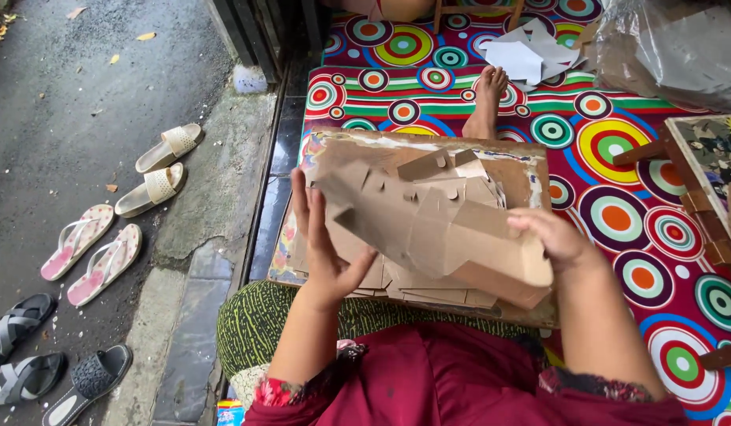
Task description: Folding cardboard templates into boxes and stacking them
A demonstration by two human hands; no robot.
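Centrally, holding a brown cardboard box blank (428,229) above a flat cardboard board (531,170) resting across the lap. Left hand (324,244) pressing open-palmed against the blank's left side, fingers stretched upward and flat along the cardboard, not curling round it. Right hand (551,237) gripping the blank's folded right end, fingers wrapping over its top edge. Tilting down toward the right, the blank showing die-cut tabs and notches along its upper flaps.

Lying under it, a loose stack of more flat blanks (452,170) spreading over the board, some edges poking out below near the lap. Sitting on a bright mat (618,150) printed with coloured concentric circles, wearing a dark red garment (452,379) over green patterned cloth (255,319). Showing just beyond the board, another person's bare foot (489,91) resting on the mat. Farther off, white paper sheets (523,55) lying on the mat, beside a crumpled clear plastic bag (673,47). At the right edge, a wooden frame piece (697,166) jutting in.

Lying to the left on wet pavement (82,95), several pairs of sandals: cream ones (160,170), pink-and-white ones (89,252), and dark ones (26,347) near the bottom corner.
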